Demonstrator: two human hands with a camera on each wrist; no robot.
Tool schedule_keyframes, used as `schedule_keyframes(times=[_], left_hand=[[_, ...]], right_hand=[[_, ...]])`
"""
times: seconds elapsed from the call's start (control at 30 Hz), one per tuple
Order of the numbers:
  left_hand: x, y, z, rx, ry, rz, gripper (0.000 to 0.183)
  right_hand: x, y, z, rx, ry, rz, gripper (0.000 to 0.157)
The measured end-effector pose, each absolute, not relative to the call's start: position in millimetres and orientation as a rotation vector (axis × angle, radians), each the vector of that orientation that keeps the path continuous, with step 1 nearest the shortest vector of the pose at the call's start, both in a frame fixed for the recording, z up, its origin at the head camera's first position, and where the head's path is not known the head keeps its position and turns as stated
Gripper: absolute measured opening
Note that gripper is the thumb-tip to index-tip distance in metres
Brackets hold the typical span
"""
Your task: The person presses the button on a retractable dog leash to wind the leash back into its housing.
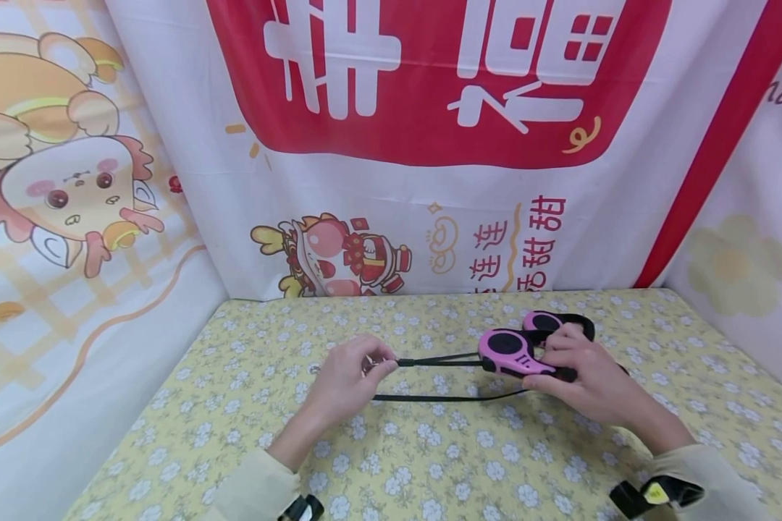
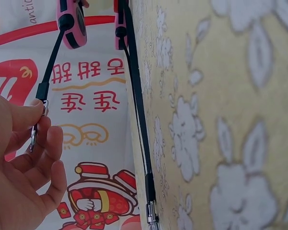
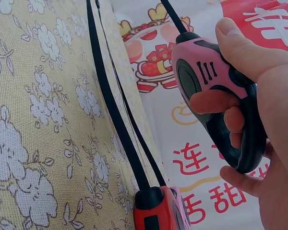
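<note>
A pink and black retractable dog leash (image 1: 505, 347) is held above the table by my right hand (image 1: 583, 369), fingers wrapped through its handle loop, as the right wrist view shows. Its black strap (image 2: 53, 60) runs out to the left. There my left hand (image 1: 352, 369) pinches the metal clip (image 2: 45, 108) at the strap's end between thumb and forefinger. On the table behind lies a second pink leash (image 1: 539, 320). Beside it, a red leash (image 3: 153, 213) shows in the right wrist view, while my right hand hides it in the head view.
Black straps (image 1: 443, 398) of the lying leashes stretch leftward across the yellow floral tablecloth (image 1: 430, 463). A metal clip (image 2: 152, 213) ends one of them. Printed white cloths (image 1: 189, 181) hang at the back and both sides of the table.
</note>
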State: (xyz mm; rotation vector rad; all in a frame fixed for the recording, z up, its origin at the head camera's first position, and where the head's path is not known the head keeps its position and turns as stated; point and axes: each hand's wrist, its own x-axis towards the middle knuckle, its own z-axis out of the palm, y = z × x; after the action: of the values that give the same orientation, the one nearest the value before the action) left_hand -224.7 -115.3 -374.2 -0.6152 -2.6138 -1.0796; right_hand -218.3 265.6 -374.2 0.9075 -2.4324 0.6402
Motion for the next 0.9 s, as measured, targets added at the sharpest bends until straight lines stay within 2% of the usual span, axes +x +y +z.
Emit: schedule_keyframes(times=[0.7,0.9], left_hand=[[-220.7,-109.5,-372.4,-0.634,-2.619,-1.1,0.007],[-221.5,-109.0,-372.2,-0.652,-2.624,-1.083,0.005]], right_hand=[[-218.8,264.7,-372.7,0.947,-2.416,0.644,0.038],[-216.9,262.8,-371.8,0.963,-2.415,0.658,0.035]])
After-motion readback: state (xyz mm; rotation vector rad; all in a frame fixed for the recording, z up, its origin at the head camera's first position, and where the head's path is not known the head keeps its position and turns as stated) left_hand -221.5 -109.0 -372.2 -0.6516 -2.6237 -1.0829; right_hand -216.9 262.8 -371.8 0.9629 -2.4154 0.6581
